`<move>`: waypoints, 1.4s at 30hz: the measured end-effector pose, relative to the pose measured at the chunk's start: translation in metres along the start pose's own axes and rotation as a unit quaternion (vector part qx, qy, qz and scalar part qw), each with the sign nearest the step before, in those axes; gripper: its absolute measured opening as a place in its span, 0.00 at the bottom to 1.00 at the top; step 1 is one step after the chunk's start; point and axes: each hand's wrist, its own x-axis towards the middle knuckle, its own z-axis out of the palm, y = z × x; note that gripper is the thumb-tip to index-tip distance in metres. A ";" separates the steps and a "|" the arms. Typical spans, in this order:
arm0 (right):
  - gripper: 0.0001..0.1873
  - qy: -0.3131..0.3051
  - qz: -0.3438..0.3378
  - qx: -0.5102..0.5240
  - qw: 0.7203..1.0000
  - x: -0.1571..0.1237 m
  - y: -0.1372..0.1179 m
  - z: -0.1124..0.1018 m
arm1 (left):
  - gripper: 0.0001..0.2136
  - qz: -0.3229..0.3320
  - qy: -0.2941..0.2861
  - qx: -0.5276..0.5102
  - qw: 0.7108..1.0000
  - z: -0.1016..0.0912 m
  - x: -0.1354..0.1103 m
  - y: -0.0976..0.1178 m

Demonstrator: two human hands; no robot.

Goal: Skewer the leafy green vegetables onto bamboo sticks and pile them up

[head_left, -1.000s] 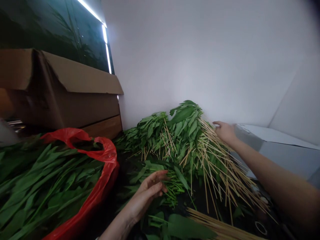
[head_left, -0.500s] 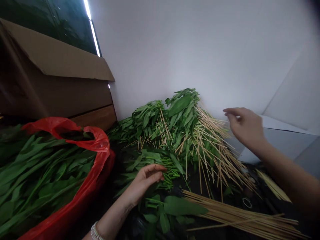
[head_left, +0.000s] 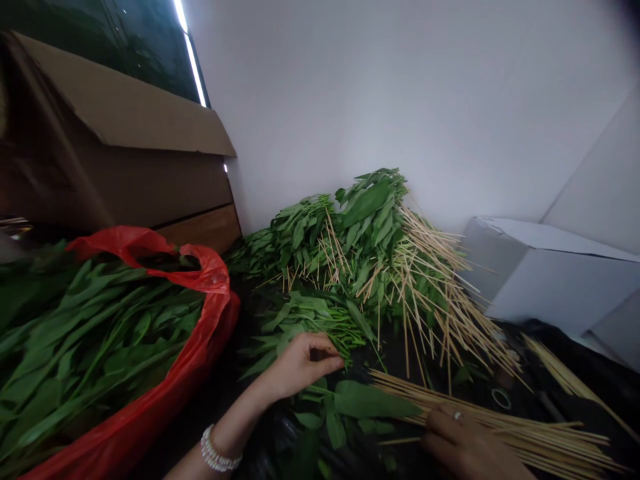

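My left hand [head_left: 313, 363] hovers over the front of the pile of green leafy stems [head_left: 320, 320], with thumb and fingertips brought together. Anything held in that pinch is too small or hidden to make out. A few loose leaves [head_left: 367, 400] lie just below it. My right hand [head_left: 465, 443], a ring on one finger, is down at the bundle of thin bamboo sticks [head_left: 545, 433]. Its fingers are curled over a single stick [head_left: 397, 441] whose end sticks out to the left; the fingertips are partly hidden.
A red plastic bag [head_left: 220, 293] full of leafy stems stands at left, before a cardboard box [head_left: 160, 133]. Leafy bunches on sticks [head_left: 370, 207] lean against the white wall. A white box [head_left: 565, 280], more sticks [head_left: 565, 373] and a tape-like ring [head_left: 500, 399] are at right.
My right hand has come down from above the white box to the stick bundle. My left hand has moved slightly right, and its thumb and fingertips have come together.
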 end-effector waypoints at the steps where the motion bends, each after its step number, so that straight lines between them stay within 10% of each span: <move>1: 0.16 0.017 -0.002 -0.008 1.000 -0.002 0.000 0.007 | 0.11 0.008 -0.006 0.020 1.000 0.000 0.000 -0.001; 11: 0.18 0.084 0.003 -0.067 0.994 0.003 -0.002 0.015 | 0.06 0.027 0.023 0.204 0.978 -0.026 0.000 -0.008; 18: 0.21 0.098 0.004 -0.139 0.985 0.006 -0.001 0.014 | 0.22 0.028 0.062 0.378 0.923 -0.040 -0.001 -0.020; 27: 0.25 0.028 0.049 -0.043 0.997 0.031 -0.014 -0.008 | 0.16 0.040 0.111 0.361 0.925 -0.028 -0.001 -0.018; 35: 0.16 -0.095 0.030 0.016 0.995 0.107 -0.065 0.007 | 0.14 0.029 0.241 0.291 0.926 -0.035 0.002 -0.024; 42: 0.08 -0.092 -0.004 -0.022 0.995 0.143 -0.086 0.024 | 0.16 0.027 0.237 0.269 0.933 -0.034 0.001 -0.020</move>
